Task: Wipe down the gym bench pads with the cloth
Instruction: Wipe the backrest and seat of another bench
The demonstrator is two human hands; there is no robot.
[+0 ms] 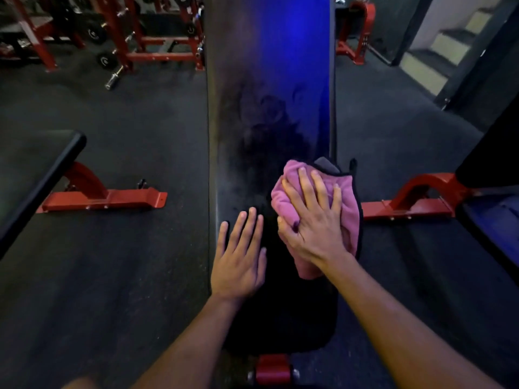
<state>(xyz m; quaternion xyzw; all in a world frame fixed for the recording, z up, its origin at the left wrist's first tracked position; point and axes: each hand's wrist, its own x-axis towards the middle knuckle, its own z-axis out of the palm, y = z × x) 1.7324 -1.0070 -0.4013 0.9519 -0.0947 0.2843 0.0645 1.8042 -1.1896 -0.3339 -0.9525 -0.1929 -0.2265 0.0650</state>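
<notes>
The pink cloth (317, 209) lies bunched up on the long black bench pad (269, 113), close to the pad's right edge and not far from its near end. The right hand (311, 220) lies flat on top of the cloth with its fingers spread wide and pressing down, so it pushes the cloth more than it grabs it. The thumb side sits by the cloth's left edge, and I cannot tell if the thumb tucks under. The left hand (240, 259) rests flat on the bare pad just beside the cloth, near the pad's left edge. Its fingers are straight and it holds nothing. The pad is long and thin, and it runs straight away from the person, so most of it lies ahead of both hands. The part in front of the cloth looks smudgy and dull, and the far part shines blue. I think the wiping has only covered the near bit, and the next push should go forward along the pad's long way, away from the person. The right hand is the one on the cloth, so it is ready for that. Around the bench is dark floor (112, 262), red metal feet (106, 197) and another bench (36, 175) to the left.
</notes>
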